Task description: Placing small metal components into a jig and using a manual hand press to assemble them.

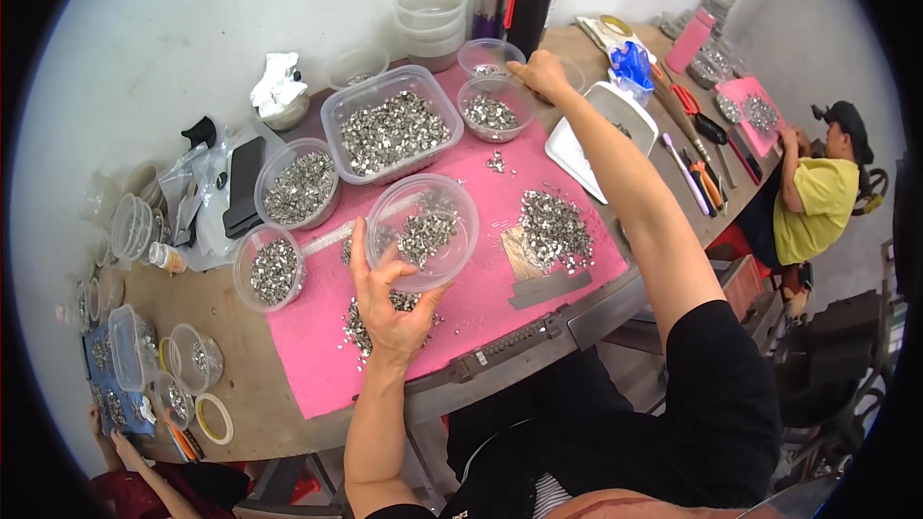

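My left hand grips a see-through round plastic tub from its near side, fingers and thumb spread around the wall. Small shiny metal pieces lie in its bottom. At the far side, my outstretched right hand has its fingers closed at the rim of another see-through round tub, which also holds a few pieces. Just nearer stands a fuller round tub. Loose metal pieces form a pile on the pink mat, and more lie beneath my left hand.
A large rectangular tub and two round tubs full of pieces stand left of centre. A white tray, pliers and two bottles sit farther off. Co-workers sit at right and lower left.
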Demonstrator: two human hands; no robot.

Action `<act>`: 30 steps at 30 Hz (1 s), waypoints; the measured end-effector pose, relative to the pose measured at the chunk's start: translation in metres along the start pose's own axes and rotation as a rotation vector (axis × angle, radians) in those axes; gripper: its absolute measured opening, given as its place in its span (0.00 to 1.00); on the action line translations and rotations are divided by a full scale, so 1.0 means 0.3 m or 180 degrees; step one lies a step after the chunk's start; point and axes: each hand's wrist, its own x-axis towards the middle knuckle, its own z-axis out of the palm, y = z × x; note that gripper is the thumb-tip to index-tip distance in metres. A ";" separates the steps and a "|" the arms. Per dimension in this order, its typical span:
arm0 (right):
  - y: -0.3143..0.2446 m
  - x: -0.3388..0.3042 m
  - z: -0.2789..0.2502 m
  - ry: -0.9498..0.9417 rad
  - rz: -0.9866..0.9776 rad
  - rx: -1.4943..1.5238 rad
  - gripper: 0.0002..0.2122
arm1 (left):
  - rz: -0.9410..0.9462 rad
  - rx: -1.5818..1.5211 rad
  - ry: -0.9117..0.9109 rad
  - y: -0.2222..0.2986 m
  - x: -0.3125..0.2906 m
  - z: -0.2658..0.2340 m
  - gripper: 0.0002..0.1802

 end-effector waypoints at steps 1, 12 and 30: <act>-0.004 0.006 0.007 -0.0013 0.0002 0.0004 0.24 | -0.0010 0.0008 -0.0004 -0.006 0.000 0.001 0.28; 0.028 0.028 -0.104 0.0446 -0.0346 0.2475 0.10 | -0.0137 0.0005 -0.0206 0.009 -0.019 -0.008 0.27; 0.165 -0.711 -0.119 0.0004 -0.0804 0.2818 0.16 | -0.0117 0.0025 0.0051 -0.009 -0.004 0.015 0.25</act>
